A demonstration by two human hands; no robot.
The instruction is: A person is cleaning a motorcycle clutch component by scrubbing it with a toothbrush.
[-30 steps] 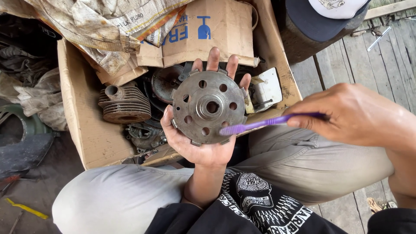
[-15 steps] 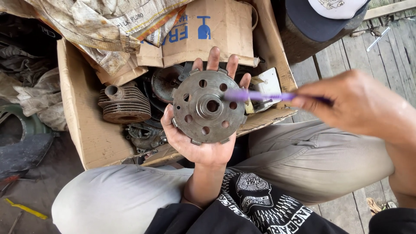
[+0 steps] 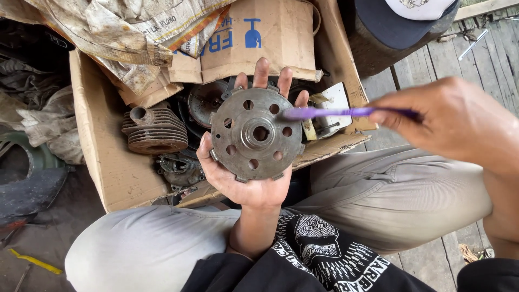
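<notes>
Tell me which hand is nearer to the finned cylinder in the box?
Left. The left hand, holding the metal disc, is just beside the finned cylinder; the right hand is far across.

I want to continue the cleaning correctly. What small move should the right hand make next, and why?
Probably bring the purple brush down onto the metal disc. Its head hangs at the disc's upper right edge, and the left hand holds the disc flat, face up, while the right hand grips the handle.
</notes>
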